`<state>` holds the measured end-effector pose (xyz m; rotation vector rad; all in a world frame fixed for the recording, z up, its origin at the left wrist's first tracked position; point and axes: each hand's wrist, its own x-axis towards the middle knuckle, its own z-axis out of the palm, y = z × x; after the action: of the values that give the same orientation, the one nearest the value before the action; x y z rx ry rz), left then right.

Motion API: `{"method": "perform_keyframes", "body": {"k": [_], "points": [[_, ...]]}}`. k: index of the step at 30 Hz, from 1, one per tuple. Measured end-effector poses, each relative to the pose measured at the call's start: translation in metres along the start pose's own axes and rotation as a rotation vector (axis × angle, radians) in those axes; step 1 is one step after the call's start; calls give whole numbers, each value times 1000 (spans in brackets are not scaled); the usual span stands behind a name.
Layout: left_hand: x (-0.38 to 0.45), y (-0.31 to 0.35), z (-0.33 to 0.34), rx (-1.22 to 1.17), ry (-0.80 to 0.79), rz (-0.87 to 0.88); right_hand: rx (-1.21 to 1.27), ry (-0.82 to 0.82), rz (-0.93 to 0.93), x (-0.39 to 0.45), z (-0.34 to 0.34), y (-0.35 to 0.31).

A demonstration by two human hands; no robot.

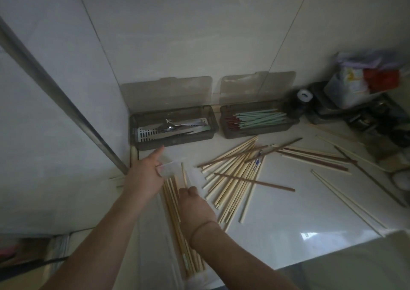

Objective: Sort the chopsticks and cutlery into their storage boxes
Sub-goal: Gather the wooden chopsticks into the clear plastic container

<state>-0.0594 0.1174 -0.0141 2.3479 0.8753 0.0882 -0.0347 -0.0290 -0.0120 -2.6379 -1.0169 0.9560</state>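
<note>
My left hand point(145, 174) grips the far end of a clear plastic box point(170, 167) lying lengthwise on the counter, index finger stretched out. Inside lie several pale bamboo chopsticks point(175, 210). My right hand point(195, 205) pinches one bamboo chopstick point(183, 174) over that box. A heap of loose bamboo and brown chopsticks point(239, 174) lies to the right. Against the wall stand two open smoky boxes: the left box point(173, 142) holds metal cutlery point(175, 126), the right box point(255, 133) holds green and red chopsticks point(257, 118).
Stray chopsticks point(346, 201) are scattered toward the counter's right edge. Dark appliances point(363, 116) and a plastic bag point(366, 79) crowd the back right corner. A metal rail point(66, 103) slants along the tiled wall at left.
</note>
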Motion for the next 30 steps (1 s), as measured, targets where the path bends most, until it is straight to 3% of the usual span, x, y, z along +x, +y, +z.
{"method": "perform_keyframes", "body": {"k": [5,8,11,13,14,17,19,28,30], "points": [[-3,0,0,-48,19,24,-36,-81,62,4,16,-5],[-4,-1,-1,-68,24,23,-72,-37,-42,-12,14,2],[-5,0,-2,-90,28,12,180,349,-241,-27,9,27],[-6,0,-2,-96,37,8,383,679,-171,-31,5,58],[-6,-1,-2,-95,39,9,440,738,-43,-30,3,75],[-6,-3,-2,-93,32,22,358,530,436,-17,2,129],[-6,-3,-1,-99,32,29,263,407,570,-9,4,149],[-4,-4,1,-76,44,54,79,245,592,-14,-1,146],[-4,-4,2,-68,39,52,143,190,552,-25,-7,147]]}}
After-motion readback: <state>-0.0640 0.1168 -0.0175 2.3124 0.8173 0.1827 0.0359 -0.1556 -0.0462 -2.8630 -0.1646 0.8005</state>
